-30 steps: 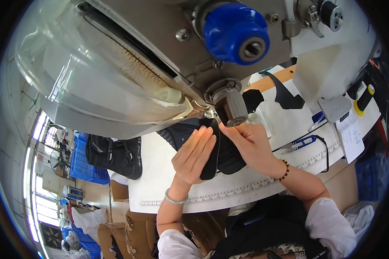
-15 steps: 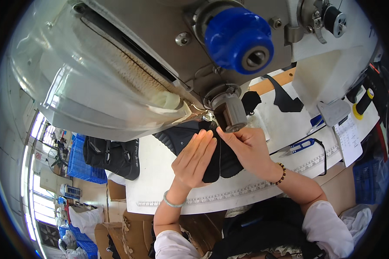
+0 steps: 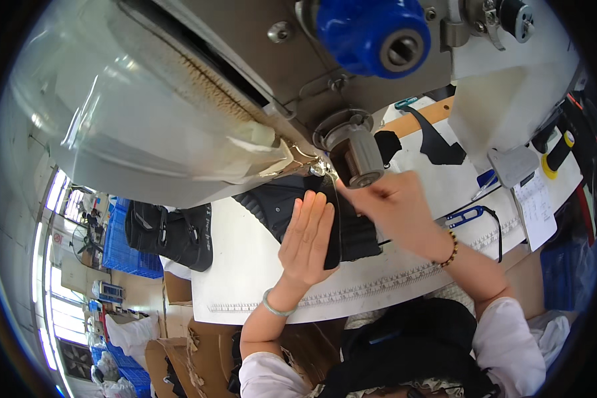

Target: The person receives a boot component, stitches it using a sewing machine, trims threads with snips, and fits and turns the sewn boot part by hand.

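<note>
A black sewn piece point(image 3: 272, 206) with a ribbed edge lies on the white sewing table, its upper end beneath the sewing machine's needle area point(image 3: 322, 167). My left hand point(image 3: 306, 242) rests flat on it, fingers stretched out side by side toward the machine. My right hand point(image 3: 395, 209) is at the right of the piece, just below the machine's grey cylindrical part point(image 3: 356, 157). Motion smears its fingers, and the tips lie partly behind that part, so its grip on the piece does not show.
The machine head with a blue knob point(image 3: 373, 36) fills the top. Blue thread snips point(image 3: 465, 217), a paper sheet point(image 3: 534, 209), a thread spool point(image 3: 558, 154) and a cut black piece point(image 3: 438, 146) lie at the right. A black boot point(image 3: 169, 232) and blue crate point(image 3: 121, 242) stand left.
My right hand has moved right and slightly up, its fingers now blurred. My left hand has shifted a little right, still flat on the piece. The view has tilted slightly.
</note>
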A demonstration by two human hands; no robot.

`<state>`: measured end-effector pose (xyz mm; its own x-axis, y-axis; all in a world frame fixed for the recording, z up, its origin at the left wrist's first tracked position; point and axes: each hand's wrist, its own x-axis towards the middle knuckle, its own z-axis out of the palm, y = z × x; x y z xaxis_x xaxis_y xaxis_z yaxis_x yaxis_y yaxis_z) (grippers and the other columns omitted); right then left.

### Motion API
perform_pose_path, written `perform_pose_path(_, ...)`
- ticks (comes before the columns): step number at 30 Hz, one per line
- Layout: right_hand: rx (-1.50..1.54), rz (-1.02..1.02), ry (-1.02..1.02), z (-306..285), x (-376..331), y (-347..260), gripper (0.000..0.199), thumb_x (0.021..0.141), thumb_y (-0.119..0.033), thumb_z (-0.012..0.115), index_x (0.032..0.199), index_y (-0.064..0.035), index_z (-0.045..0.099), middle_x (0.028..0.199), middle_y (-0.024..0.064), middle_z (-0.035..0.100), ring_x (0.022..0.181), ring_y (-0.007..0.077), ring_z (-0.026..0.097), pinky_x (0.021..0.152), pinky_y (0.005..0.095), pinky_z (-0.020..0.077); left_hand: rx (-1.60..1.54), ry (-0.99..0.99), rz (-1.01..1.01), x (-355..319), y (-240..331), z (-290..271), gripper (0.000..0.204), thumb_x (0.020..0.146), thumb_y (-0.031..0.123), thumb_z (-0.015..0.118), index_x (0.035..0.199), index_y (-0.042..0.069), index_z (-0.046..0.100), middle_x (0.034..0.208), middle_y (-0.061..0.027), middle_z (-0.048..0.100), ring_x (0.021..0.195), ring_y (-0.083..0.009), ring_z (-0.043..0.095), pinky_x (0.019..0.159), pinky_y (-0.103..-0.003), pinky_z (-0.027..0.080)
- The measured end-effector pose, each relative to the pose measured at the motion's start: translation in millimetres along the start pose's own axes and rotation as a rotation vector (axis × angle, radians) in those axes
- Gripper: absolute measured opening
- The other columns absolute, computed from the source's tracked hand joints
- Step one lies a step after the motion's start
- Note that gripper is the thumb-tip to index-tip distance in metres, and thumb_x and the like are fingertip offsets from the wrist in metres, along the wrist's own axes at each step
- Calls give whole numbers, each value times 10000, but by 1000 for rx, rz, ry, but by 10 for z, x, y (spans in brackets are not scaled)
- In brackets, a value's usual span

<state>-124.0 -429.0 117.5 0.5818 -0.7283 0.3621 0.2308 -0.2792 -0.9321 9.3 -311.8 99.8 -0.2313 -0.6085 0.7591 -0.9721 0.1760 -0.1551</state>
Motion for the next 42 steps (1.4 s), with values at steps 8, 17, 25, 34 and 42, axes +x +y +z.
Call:
perform_pose_path(8,2,180,-238,-234,700,131,381,855,-309,503,638,-2,562,542,51,524,506,90,446,489,275,352,-66,-1,-23,71,-8,-87,437,613,-45,504,1038,-129,566,1080,-258,579,1068,-370,548,941,-445,430)
perform_pose_path(17,84,-114,-401,-144,687,238,219,793,-249,550,676,-70,503,578,-18,386,479,88,315,450,237,260,-79,-25,-28,57,-30,-75,520,553,-24,548,1065,-117,553,1094,-254,572,1084,-372,536,954,-445,421)
perform_pose_path(25,813,253,153,183,358,32,177,805,-205,587,671,-108,524,624,-56,437,576,42,401,534,211,342,-114,1,-27,87,-82,-77,531,612,92,577,1108,-91,529,1099,-226,577,1065,-387,545,944,-480,418)
perform_pose_path(34,744,234,382,351,227,-106,161,842,-178,569,715,-80,557,639,-49,498,521,21,428,473,185,334,-60,-83,21,126,-49,-176,680,464,63,589,1124,-91,522,1151,-227,545,1101,-364,520,957,-439,426)
perform_pose_path(42,702,96,416,402,281,58,206,857,-170,560,669,-87,534,603,-65,450,502,5,384,452,162,284,-33,-154,63,140,-22,-234,533,622,46,504,1119,-146,501,1159,-269,524,1119,-379,500,984,-419,403)
